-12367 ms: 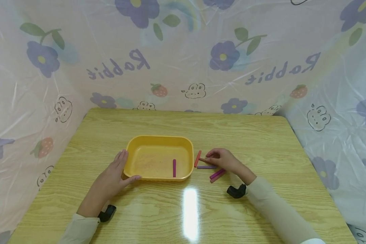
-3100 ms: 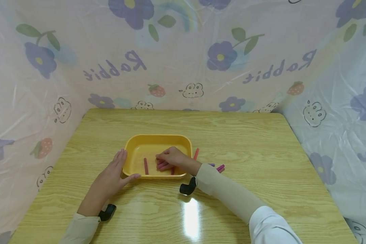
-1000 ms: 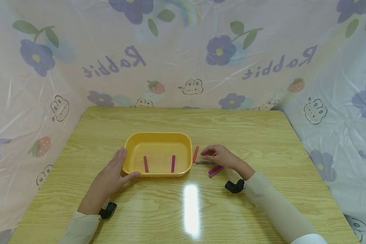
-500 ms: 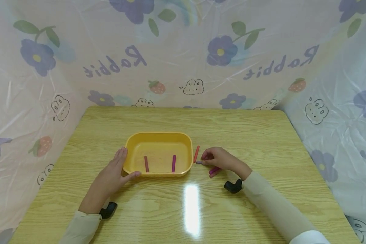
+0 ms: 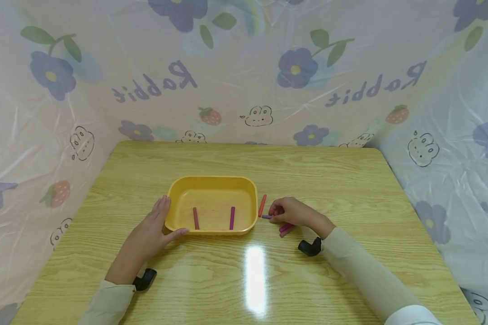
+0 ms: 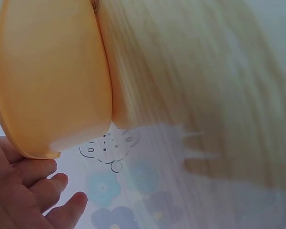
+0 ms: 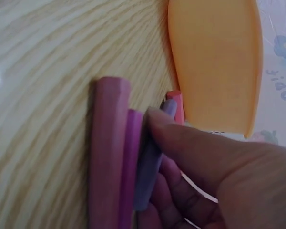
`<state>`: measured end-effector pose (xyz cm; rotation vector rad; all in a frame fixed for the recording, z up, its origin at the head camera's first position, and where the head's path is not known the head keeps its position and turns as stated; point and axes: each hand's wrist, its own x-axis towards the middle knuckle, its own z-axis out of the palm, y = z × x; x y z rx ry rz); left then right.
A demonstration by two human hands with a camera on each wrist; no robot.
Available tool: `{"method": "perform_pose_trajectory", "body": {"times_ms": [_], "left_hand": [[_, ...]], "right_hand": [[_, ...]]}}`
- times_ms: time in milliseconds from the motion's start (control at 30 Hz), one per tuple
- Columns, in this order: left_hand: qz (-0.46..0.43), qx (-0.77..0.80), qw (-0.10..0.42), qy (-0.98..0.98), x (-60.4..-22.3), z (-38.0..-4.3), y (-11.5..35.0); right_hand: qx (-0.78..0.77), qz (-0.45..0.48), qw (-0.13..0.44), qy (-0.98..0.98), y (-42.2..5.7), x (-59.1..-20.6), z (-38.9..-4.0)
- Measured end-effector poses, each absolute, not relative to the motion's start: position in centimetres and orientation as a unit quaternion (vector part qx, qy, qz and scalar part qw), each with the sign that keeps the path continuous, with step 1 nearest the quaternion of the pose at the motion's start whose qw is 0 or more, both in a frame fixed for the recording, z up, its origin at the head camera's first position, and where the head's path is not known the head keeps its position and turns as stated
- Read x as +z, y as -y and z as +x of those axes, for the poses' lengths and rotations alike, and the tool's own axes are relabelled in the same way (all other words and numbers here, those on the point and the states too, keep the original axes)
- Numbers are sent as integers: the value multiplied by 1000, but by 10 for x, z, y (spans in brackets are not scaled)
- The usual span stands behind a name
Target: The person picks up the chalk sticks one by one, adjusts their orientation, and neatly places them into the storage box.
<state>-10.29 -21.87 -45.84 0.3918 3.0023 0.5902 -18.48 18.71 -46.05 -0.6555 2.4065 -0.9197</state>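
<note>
Three sides of floral printed sheeting stand around a wood-grain table, which carries a yellow basin. The left hand rests against the basin's left end, fingers along the wall and thumb spread away from them to the near rim. To the right of the basin, the right hand pinches a purple stick between thumb and fingers, at the table just beside the basin. A black curved piece sits at the left wrist and another at the right. Inside the basin, a brownish-red stick and a magenta stick lie well apart, both reaching toward the near wall. An orange-red stick lies just outside the right end; a second magenta stick and a dull pink stick lie side by side near the right hand.
</note>
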Motion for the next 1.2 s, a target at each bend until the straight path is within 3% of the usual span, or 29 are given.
{"method": "perform_pose_trajectory", "body": {"times_ms": [300,1200], "left_hand": [[128,190,24,-973,-459,-102,218],[125,191,21,-973,-462,-102,219]], "right_hand": [[-365,-206,263,-869,-186,-461,-182],[-329,-282,214,-875,-197,-466,-188]]}}
